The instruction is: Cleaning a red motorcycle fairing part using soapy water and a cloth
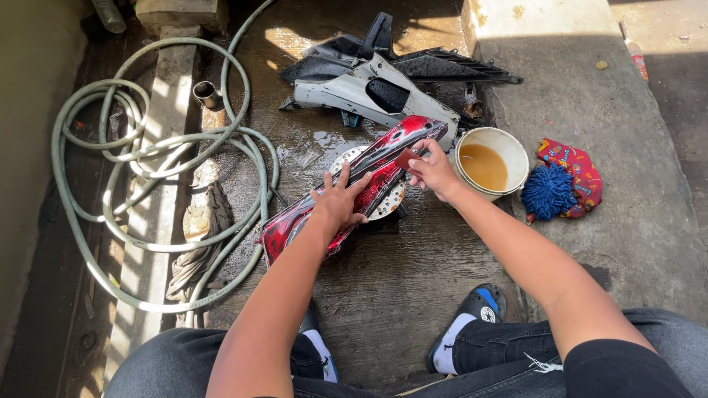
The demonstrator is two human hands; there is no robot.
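Left hand (341, 200) flat, open on red panel (354, 184); right hand (434, 171) gripping small pad (406, 158), bucket (493, 140) beside

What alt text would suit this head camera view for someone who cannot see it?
A person's left hand presses flat on a glossy red plastic motorcycle panel on wet concrete, while the right hand holds a small dark red pad against it. Beside them stand a white bucket of brownish water and a coiled grey-green hose.
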